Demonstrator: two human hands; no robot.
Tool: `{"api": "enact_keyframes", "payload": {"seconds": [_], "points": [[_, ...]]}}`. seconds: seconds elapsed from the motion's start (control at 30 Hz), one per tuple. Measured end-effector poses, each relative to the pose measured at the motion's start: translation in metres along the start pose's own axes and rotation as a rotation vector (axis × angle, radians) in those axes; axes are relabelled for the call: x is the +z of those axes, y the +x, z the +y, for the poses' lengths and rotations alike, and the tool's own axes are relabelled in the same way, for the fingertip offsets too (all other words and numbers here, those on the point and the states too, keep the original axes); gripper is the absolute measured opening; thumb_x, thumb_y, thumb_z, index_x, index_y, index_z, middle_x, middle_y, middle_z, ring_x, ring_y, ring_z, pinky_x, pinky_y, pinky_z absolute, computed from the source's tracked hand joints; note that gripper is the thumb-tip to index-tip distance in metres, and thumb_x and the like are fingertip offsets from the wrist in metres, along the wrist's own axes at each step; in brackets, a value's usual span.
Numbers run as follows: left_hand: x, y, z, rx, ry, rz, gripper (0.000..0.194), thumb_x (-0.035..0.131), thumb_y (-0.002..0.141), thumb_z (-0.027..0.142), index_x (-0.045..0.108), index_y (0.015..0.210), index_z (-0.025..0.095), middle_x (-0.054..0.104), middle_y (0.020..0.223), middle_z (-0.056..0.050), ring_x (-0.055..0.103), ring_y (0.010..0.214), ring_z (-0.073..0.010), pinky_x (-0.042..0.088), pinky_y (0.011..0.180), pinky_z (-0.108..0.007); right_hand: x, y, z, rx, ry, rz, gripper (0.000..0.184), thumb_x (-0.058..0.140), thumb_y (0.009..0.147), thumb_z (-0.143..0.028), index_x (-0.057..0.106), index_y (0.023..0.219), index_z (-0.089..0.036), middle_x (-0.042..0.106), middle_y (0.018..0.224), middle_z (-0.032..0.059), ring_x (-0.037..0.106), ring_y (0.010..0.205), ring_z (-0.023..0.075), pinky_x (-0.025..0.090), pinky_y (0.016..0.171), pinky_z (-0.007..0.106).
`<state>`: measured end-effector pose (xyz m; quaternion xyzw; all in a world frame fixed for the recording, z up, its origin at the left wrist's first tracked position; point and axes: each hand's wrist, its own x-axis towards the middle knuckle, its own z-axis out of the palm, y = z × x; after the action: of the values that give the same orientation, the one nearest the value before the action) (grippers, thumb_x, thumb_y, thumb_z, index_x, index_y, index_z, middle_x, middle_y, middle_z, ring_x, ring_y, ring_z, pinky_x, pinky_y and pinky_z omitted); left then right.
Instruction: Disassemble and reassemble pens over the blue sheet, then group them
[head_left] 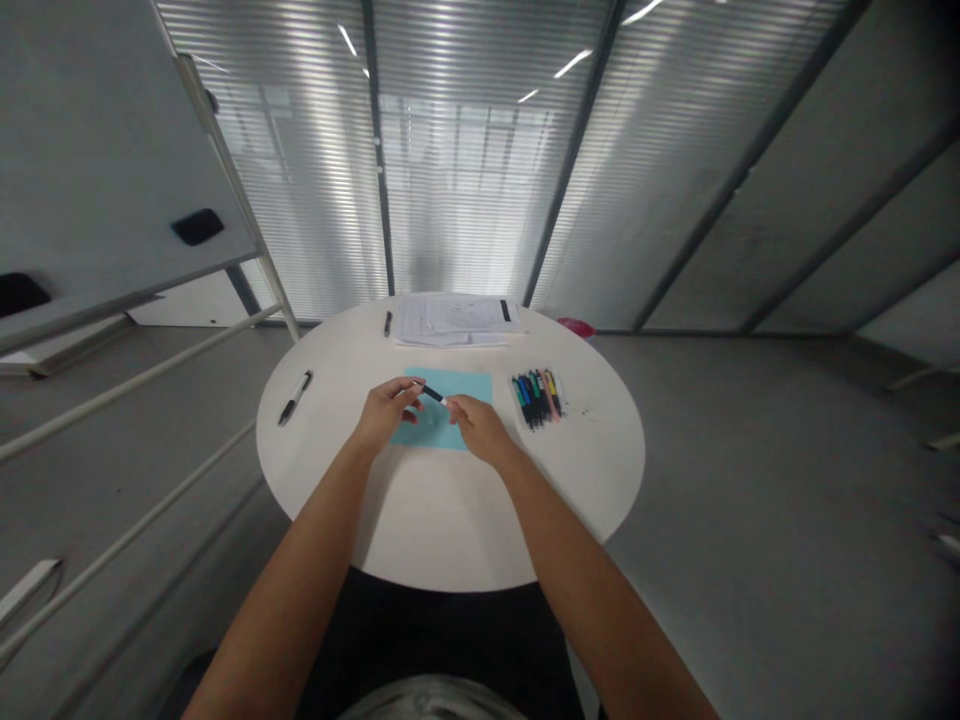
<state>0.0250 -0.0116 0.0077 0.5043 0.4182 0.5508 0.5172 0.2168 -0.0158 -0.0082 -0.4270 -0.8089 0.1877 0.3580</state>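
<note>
Pen (433,394), black barrel with white end, held between both hands above pale blue sheet (469,388). Left hand (386,415) pinching barrel; right hand (480,428) clamped on white end; hands together, nearly touching. Right of sheet, bundle of coloured pens (537,398) lying on round white table (442,510). Left, single black-and-silver pen (295,397). Far edge, stack of printed papers (454,320), small black pen (388,323) just beside.
</note>
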Motion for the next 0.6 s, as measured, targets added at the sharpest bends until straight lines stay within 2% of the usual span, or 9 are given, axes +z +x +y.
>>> {"api": "enact_keyframes", "payload": {"seconds": [0.13, 0.23, 0.37, 0.6], "points": [[0.001, -0.001, 0.002, -0.008, -0.02, -0.03, 0.04, 0.071, 0.068, 0.042, 0.067, 0.094, 0.013, 0.06, 0.083, -0.006, 0.058, 0.067, -0.0137, 0.048, 0.049, -0.024, 0.001, -0.001, -0.002, 0.085, 0.066, 0.001, 0.027, 0.043, 0.092, -0.041, 0.051, 0.109, -0.022, 0.057, 0.071, -0.0039, 0.053, 0.062, 0.0119, 0.038, 0.061, 0.022], [0.003, -0.003, 0.004, -0.013, -0.003, -0.042, 0.039, 0.071, 0.068, 0.043, 0.067, 0.093, 0.012, 0.061, 0.084, -0.007, 0.058, 0.067, -0.0139, 0.048, 0.049, -0.024, 0.0, 0.0, -0.004, 0.127, 0.042, 0.039, 0.026, 0.051, 0.087, -0.045, 0.051, 0.099, -0.022, 0.06, 0.078, -0.0026, 0.055, 0.067, 0.0129, 0.038, 0.062, 0.022], [0.004, -0.004, 0.007, -0.007, 0.043, -0.025, 0.042, 0.073, 0.065, 0.044, 0.068, 0.093, 0.012, 0.062, 0.081, -0.007, 0.058, 0.064, -0.0133, 0.048, 0.049, -0.024, -0.003, 0.0, -0.008, 0.15, -0.046, 0.018, 0.024, 0.042, 0.092, -0.044, 0.052, 0.094, -0.023, 0.063, 0.077, -0.0018, 0.058, 0.068, 0.0132, 0.038, 0.062, 0.022], [0.004, -0.003, 0.004, -0.011, 0.041, -0.045, 0.043, 0.073, 0.065, 0.045, 0.068, 0.093, 0.012, 0.063, 0.08, -0.007, 0.059, 0.062, -0.0133, 0.048, 0.05, -0.024, -0.006, -0.002, -0.015, 0.058, -0.259, -0.041, 0.027, 0.029, 0.098, -0.031, 0.054, 0.1, -0.022, 0.065, 0.079, 0.0011, 0.059, 0.069, 0.0132, 0.037, 0.065, 0.022]]}}
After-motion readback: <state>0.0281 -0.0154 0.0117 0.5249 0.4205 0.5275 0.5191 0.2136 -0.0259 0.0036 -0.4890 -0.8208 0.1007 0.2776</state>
